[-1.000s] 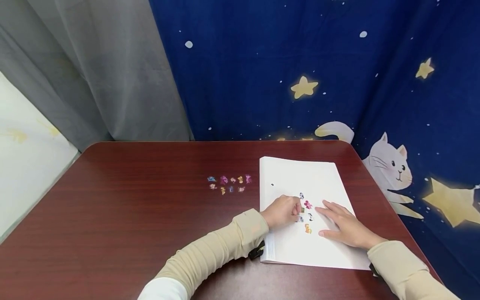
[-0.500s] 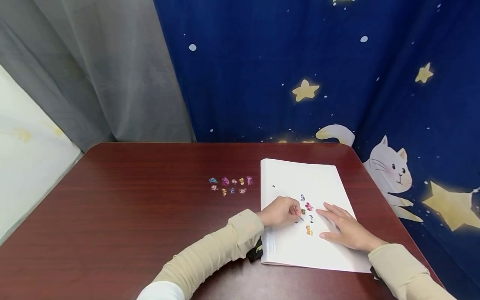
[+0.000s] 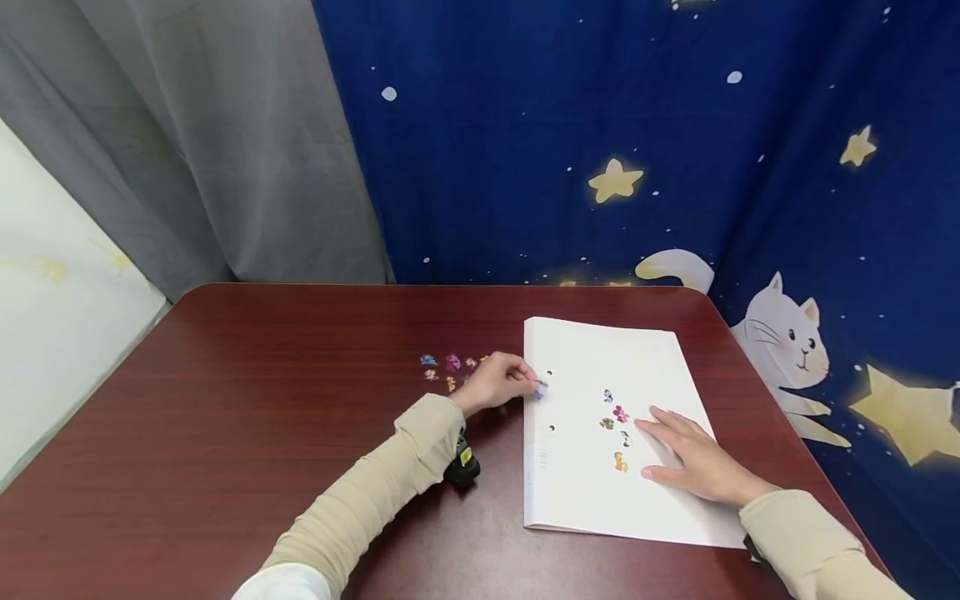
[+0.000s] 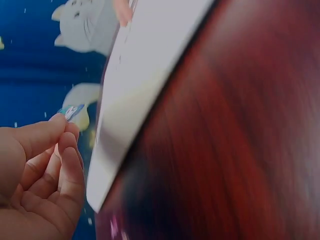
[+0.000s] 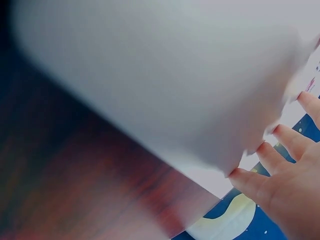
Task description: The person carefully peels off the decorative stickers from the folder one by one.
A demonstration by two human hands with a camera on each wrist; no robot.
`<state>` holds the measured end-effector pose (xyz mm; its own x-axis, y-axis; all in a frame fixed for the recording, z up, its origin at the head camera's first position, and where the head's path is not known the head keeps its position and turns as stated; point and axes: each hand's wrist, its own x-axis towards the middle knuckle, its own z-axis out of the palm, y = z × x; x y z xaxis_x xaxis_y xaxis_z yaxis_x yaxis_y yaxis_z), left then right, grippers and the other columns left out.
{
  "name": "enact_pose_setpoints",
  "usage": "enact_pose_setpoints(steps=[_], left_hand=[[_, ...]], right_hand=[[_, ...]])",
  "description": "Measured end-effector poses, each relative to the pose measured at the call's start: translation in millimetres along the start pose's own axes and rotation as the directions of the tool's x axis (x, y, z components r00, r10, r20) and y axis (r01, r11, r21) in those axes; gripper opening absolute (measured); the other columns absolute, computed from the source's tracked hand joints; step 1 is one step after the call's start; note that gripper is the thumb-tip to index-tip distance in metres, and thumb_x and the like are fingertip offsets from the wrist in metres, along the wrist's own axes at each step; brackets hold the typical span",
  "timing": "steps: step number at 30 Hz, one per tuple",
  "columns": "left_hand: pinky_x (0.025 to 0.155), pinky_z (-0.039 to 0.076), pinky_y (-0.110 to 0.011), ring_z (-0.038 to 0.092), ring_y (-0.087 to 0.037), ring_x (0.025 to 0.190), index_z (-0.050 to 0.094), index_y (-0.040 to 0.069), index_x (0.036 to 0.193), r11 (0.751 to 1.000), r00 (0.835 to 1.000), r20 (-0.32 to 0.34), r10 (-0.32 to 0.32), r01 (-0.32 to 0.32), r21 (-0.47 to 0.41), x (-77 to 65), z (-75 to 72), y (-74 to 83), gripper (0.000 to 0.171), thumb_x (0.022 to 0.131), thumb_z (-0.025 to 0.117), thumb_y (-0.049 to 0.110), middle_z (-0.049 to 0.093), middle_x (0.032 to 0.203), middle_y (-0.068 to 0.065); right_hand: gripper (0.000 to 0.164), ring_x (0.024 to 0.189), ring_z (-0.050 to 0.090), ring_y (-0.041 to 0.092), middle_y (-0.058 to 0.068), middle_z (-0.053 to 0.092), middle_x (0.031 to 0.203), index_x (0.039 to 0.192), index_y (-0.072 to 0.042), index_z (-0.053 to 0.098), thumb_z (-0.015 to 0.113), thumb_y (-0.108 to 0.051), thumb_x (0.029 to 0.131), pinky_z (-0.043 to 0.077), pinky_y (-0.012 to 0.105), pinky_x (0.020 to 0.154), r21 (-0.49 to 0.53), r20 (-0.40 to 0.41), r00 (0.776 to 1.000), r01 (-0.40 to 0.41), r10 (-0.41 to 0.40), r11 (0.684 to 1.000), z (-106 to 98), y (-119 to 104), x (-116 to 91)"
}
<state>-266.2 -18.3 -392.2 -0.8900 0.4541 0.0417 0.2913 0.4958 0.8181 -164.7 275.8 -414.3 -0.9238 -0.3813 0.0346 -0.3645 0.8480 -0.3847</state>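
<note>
My left hand (image 3: 498, 382) pinches a small blue-purple sticker (image 3: 539, 392) between thumb and fingertips, over the left edge of a thick white pad (image 3: 592, 500). The left wrist view shows this sticker (image 4: 74, 111) sticking out beyond the fingertips. Spread fingers of my right hand (image 3: 697, 458) rest on the pad, right of a small group of cartoon stickers. Among that group are a pink sticker (image 3: 620, 414), a green one (image 3: 607, 423) and an orange one (image 3: 621, 462). In the right wrist view, the right hand's fingertips (image 5: 234, 172) touch the white surface.
Loose stickers (image 3: 452, 362) lie in two rows on the dark red table (image 3: 262, 433), left of the pad; my left hand hides some. Small dark holes (image 3: 552, 427) line the pad's left side. A blue curtain (image 3: 510, 150) hangs behind the table.
My left hand has lifted the blue-purple sticker off the pad's group and moved left and farther back with it. It now covers part of the loose rows. The right hand stays put.
</note>
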Motion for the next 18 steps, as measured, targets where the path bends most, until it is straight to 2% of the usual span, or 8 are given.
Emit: enact_pose_setpoints(steps=[8,14,18], left_hand=[[0.046,0.041,-0.022,0.049,-0.009,0.054,0.064,0.003,0.079,0.994,0.996,-0.073,-0.054,0.06,0.09,-1.3,-21.2,-22.9,0.007,0.081,0.061,0.008,0.058,0.064,-0.002],[0.051,0.04,-0.02,0.049,-0.008,0.057,0.064,0.002,0.077,0.987,0.993,-0.105,-0.055,0.07,0.144,0.8,-26.7,-29.5,0.004,0.076,0.064,0.005,0.06,0.067,-0.003],[0.055,0.04,-0.021,0.049,-0.009,0.059,0.064,0.002,0.077,0.983,0.994,-0.096,-0.054,0.07,0.17,3.5,-26.8,-31.1,0.003,0.077,0.064,0.006,0.06,0.067,-0.002]], right_hand=[[0.064,0.121,0.026,0.042,0.024,0.033,0.134,0.127,-0.006,0.046,0.068,-0.036,0.074,0.023,0.06,0.092,0.0,0.008,1.0,0.0,0.0,1.0,-1,1,1],[0.064,0.121,0.026,0.042,0.024,0.033,0.134,0.127,-0.006,0.046,0.068,-0.035,0.074,0.023,0.06,0.091,0.003,0.011,1.0,-0.008,0.008,1.0,-2,1,0],[0.064,0.121,0.025,0.042,0.024,0.033,0.134,0.127,-0.006,0.046,0.068,-0.035,0.074,0.023,0.06,0.092,0.006,0.009,1.0,-0.005,0.004,1.0,-1,1,0]])
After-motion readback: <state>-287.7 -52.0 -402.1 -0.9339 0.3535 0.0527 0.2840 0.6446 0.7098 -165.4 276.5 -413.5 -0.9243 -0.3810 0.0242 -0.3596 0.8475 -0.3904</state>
